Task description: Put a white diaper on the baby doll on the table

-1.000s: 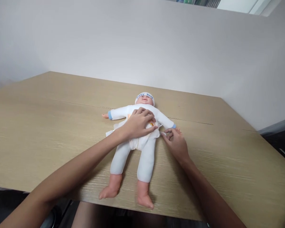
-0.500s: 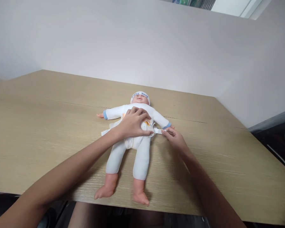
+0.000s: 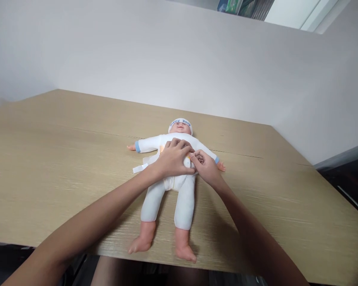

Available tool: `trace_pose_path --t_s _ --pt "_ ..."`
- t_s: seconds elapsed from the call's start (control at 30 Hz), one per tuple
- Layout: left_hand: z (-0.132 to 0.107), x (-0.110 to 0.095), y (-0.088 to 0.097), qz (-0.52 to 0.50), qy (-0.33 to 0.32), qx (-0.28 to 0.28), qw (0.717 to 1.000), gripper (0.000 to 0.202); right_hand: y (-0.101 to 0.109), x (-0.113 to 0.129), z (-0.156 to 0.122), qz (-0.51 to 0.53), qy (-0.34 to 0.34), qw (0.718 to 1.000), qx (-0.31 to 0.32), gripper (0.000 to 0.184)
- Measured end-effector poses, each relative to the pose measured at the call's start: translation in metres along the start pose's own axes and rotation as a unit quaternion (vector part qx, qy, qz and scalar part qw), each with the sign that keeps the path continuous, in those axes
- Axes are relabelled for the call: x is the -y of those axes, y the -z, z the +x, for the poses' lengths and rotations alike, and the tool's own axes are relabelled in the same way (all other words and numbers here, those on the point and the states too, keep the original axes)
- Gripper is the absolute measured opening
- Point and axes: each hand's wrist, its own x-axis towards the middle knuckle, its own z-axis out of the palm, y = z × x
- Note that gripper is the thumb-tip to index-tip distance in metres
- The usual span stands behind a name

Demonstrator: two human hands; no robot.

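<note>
A baby doll (image 3: 183, 198) in a white suit and cap lies on its back on the wooden table (image 3: 62, 159), feet toward me. A white diaper (image 3: 173, 180) is wrapped round its waist, with a loose flap (image 3: 141, 167) sticking out on the left. My left hand (image 3: 173, 159) presses flat on the doll's belly over the diaper front, fingers together. My right hand (image 3: 203, 163) is pinched on the diaper's right tab at the belly, touching my left fingers.
A pale wall (image 3: 179, 63) stands right behind the table's far edge. The table's right edge drops to a dark floor (image 3: 346, 174). The doll's feet reach the near table edge, with my lap below.
My right hand has moved left from beside the doll's wrist onto its belly, drawing the diaper tab across. My left hand stays pressed on the belly.
</note>
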Motion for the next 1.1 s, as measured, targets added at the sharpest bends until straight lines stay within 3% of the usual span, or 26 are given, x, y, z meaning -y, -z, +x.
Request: trace_pose_path --t_s 0.13,0.23,0.33,0.43,0.5,0.63,0.73,0.9,1.1 --pt "0.0 0.004 -0.002 -0.012 -0.008 0.013 1.0 0.053 -0.001 0.001 -0.026 -0.118 0.121 0.982 -0.082 0.032" --pt "-0.001 0.006 0.001 -0.048 -0.008 0.013 0.999 0.066 0.0 0.001 -0.043 -0.174 0.215 0.959 -0.064 0.039" --pt "-0.008 0.012 0.01 -0.146 -0.011 0.004 0.989 0.075 0.0 -0.003 -0.052 -0.207 0.25 0.946 -0.017 0.049" --pt "-0.026 0.028 0.021 -0.273 -0.003 -0.042 0.961 0.058 0.003 -0.006 -0.057 -0.232 0.261 0.937 0.003 0.053" --pt "-0.044 0.047 0.025 -0.299 0.022 -0.094 0.949 0.047 0.003 -0.003 -0.057 -0.235 0.262 0.936 -0.012 0.051" --pt "-0.086 0.088 0.025 -0.204 0.125 -0.149 0.959 0.035 -0.005 0.02 -0.049 -0.225 0.267 0.935 -0.068 0.042" --pt "-0.106 0.108 0.021 -0.099 0.169 -0.119 0.973 0.033 -0.021 0.045 -0.031 -0.236 0.289 0.926 -0.054 0.03" --pt "-0.115 0.11 0.019 0.012 0.205 -0.008 0.979 0.033 -0.045 0.074 0.003 -0.325 0.256 0.91 0.031 0.023" --pt "-0.116 0.109 0.023 0.023 0.212 0.027 0.977 0.032 -0.051 0.077 0.02 -0.367 0.192 0.907 0.07 0.026"
